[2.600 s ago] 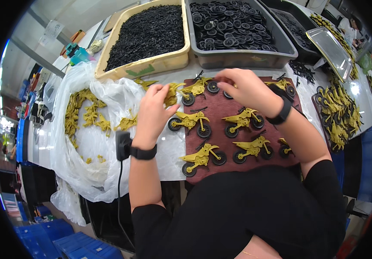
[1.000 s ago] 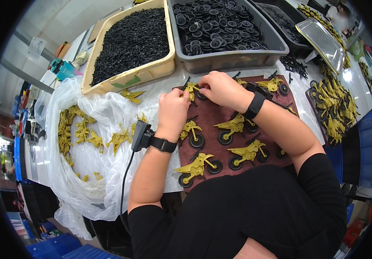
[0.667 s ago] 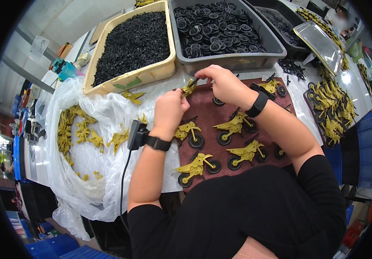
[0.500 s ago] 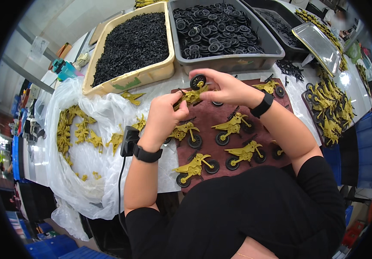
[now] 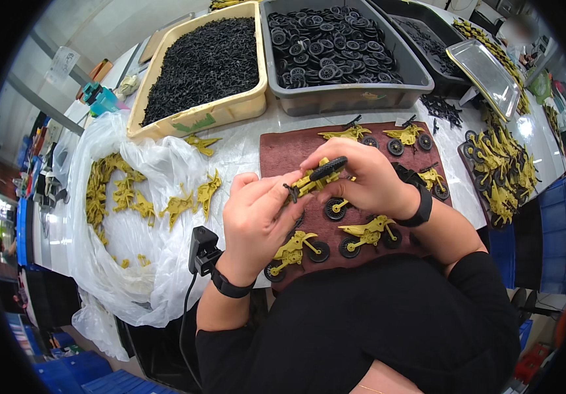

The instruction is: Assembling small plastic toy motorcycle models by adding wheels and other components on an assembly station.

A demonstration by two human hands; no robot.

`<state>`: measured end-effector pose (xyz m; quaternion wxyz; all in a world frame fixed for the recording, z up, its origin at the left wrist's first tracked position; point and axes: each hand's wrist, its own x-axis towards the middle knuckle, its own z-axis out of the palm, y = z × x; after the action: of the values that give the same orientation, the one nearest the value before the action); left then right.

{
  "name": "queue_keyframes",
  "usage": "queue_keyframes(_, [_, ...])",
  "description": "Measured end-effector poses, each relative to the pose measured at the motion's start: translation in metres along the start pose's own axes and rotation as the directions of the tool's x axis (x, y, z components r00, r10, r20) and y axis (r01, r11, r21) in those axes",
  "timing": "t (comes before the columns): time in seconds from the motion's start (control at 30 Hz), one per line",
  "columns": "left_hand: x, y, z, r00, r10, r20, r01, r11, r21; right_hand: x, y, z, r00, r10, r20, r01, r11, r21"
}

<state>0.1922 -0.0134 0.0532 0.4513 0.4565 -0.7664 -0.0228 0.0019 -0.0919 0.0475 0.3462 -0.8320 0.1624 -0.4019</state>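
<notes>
Over the brown mat, at the hands: both hands are meeting above the middle of the mat, each pinching one end of a small olive toy motorcycle and holding it clear of the surface.
Left hand: the left hand is gripping the near end of the toy frame, thumb and forefinger closed on it where a small dark fitting is showing.
Right hand: the right hand is curling over the far end, fingertips pressing a black wheel against the frame.
Step in hand: it looks as though the wheel is being seated on the toy; I cannot tell whether it is fully home.
Next move calls for: by my judgement, a steady squeeze square to the axle while the left hand is bracing the frame, since a skewed push could pop the wheel off.
Mat: finished bikes with both wheels are lying in rows on it, just beside and beneath the hands.
Table beyond: a grey bin of black wheels and a yellow bin of small black parts are standing side by side at the far edge of the white table.
Left side: bare olive frames are lying scattered on a clear plastic sheet.
Right side: a heap of olive pieces is sitting near a shiny metal tray.
Room: blue crates are standing beside the bench, and cluttered shelving is running along the left wall.
</notes>
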Motion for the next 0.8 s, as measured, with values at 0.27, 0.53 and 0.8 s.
queue_keyframes(0.27, [-0.002, 0.013, -0.013, 0.999, 0.041, 0.029, -0.04, 0.998, -0.037, -0.01, -0.02, 0.006, 0.993, -0.086, -0.078, 0.08, 0.994, -0.081])
queue_keyframes(0.53, [-0.009, 0.013, -0.006, 0.997, 0.017, -0.079, -0.026, 0.992, -0.121, -0.006, -0.032, 0.005, 0.991, -0.106, -0.081, 0.103, 0.994, -0.048])
queue_keyframes(0.8, [-0.011, 0.026, -0.009, 0.997, 0.057, -0.058, -0.057, 0.998, 0.002, -0.014, -0.023, 0.006, 0.995, -0.09, -0.054, 0.092, 0.995, 0.045])
